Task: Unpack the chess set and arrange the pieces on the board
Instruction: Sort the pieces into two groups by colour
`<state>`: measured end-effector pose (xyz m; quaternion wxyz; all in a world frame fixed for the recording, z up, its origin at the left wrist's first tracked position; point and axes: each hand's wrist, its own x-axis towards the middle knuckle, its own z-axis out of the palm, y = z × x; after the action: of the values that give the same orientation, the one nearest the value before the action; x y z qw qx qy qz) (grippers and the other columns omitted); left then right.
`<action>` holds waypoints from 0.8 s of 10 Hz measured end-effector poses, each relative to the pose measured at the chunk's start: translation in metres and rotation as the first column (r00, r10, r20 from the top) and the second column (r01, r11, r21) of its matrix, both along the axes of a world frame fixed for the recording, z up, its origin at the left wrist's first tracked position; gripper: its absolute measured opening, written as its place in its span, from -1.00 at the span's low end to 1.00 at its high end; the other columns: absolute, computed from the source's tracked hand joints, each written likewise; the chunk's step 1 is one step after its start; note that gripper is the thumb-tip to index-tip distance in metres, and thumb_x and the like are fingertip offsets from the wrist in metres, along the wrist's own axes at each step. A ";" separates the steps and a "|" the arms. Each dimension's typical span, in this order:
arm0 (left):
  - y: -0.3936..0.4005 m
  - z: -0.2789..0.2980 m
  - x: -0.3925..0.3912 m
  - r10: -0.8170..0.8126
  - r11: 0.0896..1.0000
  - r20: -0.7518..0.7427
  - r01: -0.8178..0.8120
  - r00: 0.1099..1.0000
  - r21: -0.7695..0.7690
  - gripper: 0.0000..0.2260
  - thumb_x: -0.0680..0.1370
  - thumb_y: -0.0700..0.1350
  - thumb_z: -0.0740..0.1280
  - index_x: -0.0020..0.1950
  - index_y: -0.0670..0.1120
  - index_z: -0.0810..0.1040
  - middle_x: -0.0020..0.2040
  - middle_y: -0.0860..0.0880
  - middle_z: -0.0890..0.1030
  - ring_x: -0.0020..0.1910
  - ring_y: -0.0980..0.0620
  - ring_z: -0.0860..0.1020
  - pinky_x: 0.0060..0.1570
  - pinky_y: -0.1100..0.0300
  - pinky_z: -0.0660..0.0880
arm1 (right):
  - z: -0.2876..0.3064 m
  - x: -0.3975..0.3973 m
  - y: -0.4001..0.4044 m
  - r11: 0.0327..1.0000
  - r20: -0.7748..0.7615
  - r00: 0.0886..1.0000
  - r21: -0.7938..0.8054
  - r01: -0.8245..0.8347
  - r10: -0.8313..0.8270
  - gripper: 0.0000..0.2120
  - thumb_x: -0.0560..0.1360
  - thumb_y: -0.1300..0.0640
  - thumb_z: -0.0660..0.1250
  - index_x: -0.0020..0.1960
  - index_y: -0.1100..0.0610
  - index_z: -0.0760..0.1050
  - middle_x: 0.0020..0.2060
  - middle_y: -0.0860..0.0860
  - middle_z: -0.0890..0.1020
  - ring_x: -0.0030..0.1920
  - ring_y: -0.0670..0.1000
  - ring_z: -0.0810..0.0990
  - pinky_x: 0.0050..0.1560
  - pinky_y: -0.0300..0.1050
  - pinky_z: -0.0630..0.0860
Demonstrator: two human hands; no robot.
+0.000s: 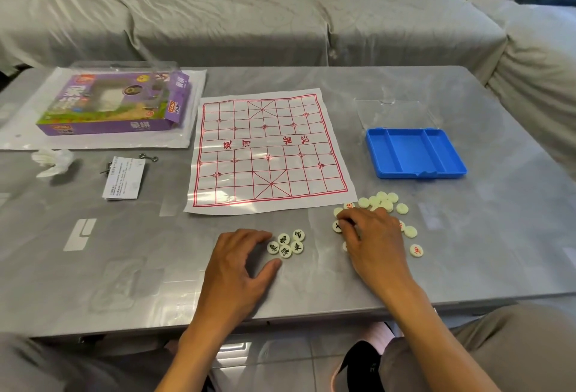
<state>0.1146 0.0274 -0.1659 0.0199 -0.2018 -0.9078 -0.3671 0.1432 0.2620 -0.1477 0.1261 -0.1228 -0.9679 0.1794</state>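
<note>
Head view: we note the left hand [240, 264] lying on the grey table [124, 251] with fingers relaxed and spread, holding nothing; five black-lettered pieces [286, 244] sit clustered just off its fingertips, between index finger and thumb. The right hand [371, 242] rests palm down over the loose pile of pale pieces [381, 202], fingers curled at a black-marked piece [337, 226], though we cannot tell whether it is pinched. Beyond both hands lies the paper board [268, 151], bare of pieces, with the blue tray [414, 152] beyond the right hand and the purple box [115, 105] far beyond the left.
</note>
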 end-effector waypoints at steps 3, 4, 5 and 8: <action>0.000 -0.002 0.000 0.002 1.000 -0.009 -0.002 1.000 -0.001 -0.59 0.42 0.20 0.36 0.20 0.06 0.55 0.13 0.12 0.56 0.12 0.20 0.40 0.04 0.46 0.28 | 0.002 0.003 -0.006 0.999 0.026 0.999 0.040 0.022 -0.023 -0.83 0.56 0.11 0.26 0.06 0.04 0.61 -0.06 -0.01 0.66 -0.05 0.04 0.50 -0.06 -0.04 0.38; 0.000 -0.003 -0.001 -0.001 1.000 -0.010 0.001 1.000 0.001 -0.59 0.42 0.21 0.35 0.20 0.07 0.55 0.12 0.13 0.55 0.12 0.20 0.40 0.04 0.46 0.29 | 0.000 0.007 -0.033 0.990 0.048 0.989 0.019 -0.138 0.137 -0.85 0.52 0.11 0.30 0.03 0.02 0.61 -0.08 -0.04 0.65 -0.06 0.05 0.50 -0.06 -0.04 0.36; 0.000 -0.003 -0.001 -0.010 1.000 -0.029 0.010 1.000 0.001 -0.60 0.42 0.20 0.35 0.19 0.07 0.54 0.11 0.15 0.55 0.11 0.20 0.40 0.01 0.45 0.29 | 0.001 0.008 -0.044 0.980 0.031 0.979 0.002 -0.200 0.200 -0.83 0.52 0.09 0.29 0.06 0.01 0.60 -0.06 -0.06 0.64 -0.04 0.05 0.51 -0.03 -0.03 0.38; 0.001 0.000 0.001 0.010 1.000 -0.044 -0.009 0.999 0.015 -0.63 0.41 0.13 0.38 0.20 0.09 0.53 0.12 0.18 0.50 0.13 0.21 0.37 0.03 0.44 0.29 | 0.011 -0.019 -0.006 0.974 0.182 0.981 0.201 -0.107 0.070 -0.69 0.60 0.06 0.21 0.33 -0.02 0.44 0.28 -0.05 0.49 0.20 0.05 0.40 0.13 -0.07 0.35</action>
<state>0.1153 0.0282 -0.1660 0.0431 -0.2052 -0.9055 -0.3690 0.1245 0.2558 -0.1366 0.0455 -0.0808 -0.9932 0.0703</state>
